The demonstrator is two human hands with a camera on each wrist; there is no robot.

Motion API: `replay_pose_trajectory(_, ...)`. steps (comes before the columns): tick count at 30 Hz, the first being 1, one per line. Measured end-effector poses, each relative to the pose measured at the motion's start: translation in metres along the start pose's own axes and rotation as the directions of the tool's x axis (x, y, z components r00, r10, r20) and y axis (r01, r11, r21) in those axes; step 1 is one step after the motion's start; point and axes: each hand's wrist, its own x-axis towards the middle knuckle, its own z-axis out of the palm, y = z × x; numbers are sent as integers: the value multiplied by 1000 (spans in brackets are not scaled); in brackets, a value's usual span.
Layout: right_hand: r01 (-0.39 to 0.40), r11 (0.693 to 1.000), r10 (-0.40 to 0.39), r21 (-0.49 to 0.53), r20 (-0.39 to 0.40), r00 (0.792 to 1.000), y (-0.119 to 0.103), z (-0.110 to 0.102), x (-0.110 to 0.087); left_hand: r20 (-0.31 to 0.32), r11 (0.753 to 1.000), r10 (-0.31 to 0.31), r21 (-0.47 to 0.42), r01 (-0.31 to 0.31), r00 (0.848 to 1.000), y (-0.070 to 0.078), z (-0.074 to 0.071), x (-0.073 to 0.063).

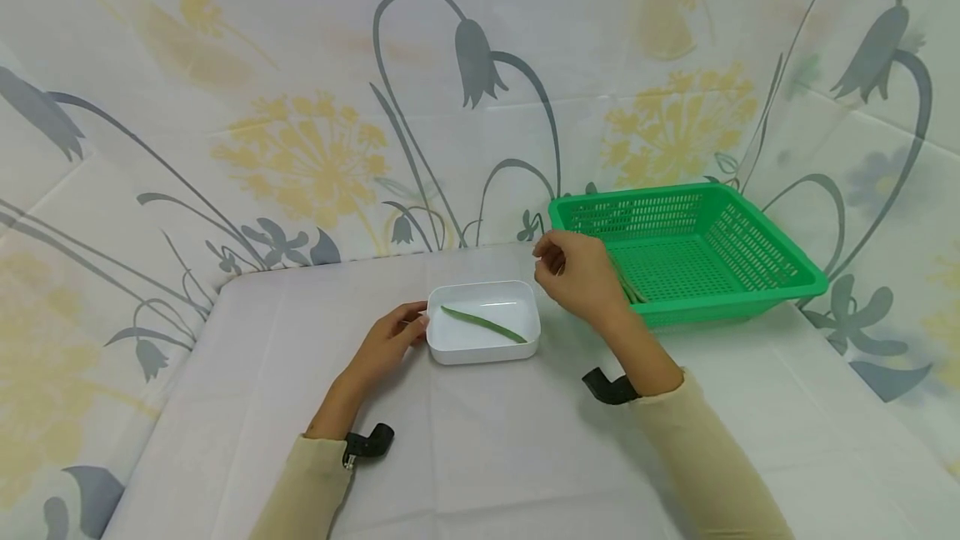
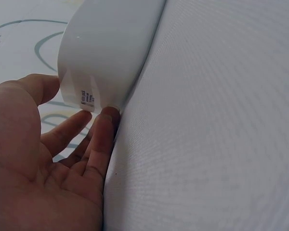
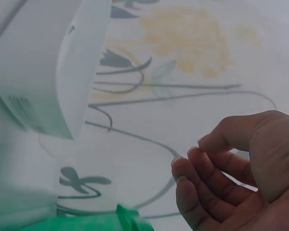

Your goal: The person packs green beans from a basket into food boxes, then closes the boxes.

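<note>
A single green bean (image 1: 483, 323) lies at a slant in a small white rectangular dish (image 1: 450, 354). My left hand (image 1: 390, 340) rests at the dish's left end. In the left wrist view, the thumb and fingertips (image 2: 103, 120) touch its outer wall, with the lower fingers along the cloth. My right hand (image 1: 581, 273) is raised between the dish and a green plastic basket (image 1: 750, 307). Its fingers bend loosely toward the thumb, and nothing shows between them in the right wrist view. More green beans (image 1: 628, 283) lie in the basket, partly hidden behind that hand.
A white cloth (image 1: 480, 457) covers the table. The basket stands at the back right, against a wall of flower-patterned fabric (image 1: 315, 65). Black wrist mounts (image 1: 367, 442) sit on both of the person's forearms.
</note>
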Motion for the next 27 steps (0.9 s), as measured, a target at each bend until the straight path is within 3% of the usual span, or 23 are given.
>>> replay_pose_trajectory(12,-113,993,114,12,-32,993,34,-29,5,-10,1000,10,14,-10,1000,0,-1,1)
replay_pose_trajectory(18,-169,984,170,-47,3,986,50,-41,4,-13,1000,0,16,1,1000,1,-1,1)
replay_pose_trajectory(27,-189,958,219,-217,124,968,76,-43,1,-6,1000,3,12,-3,1000,-2,1,1)
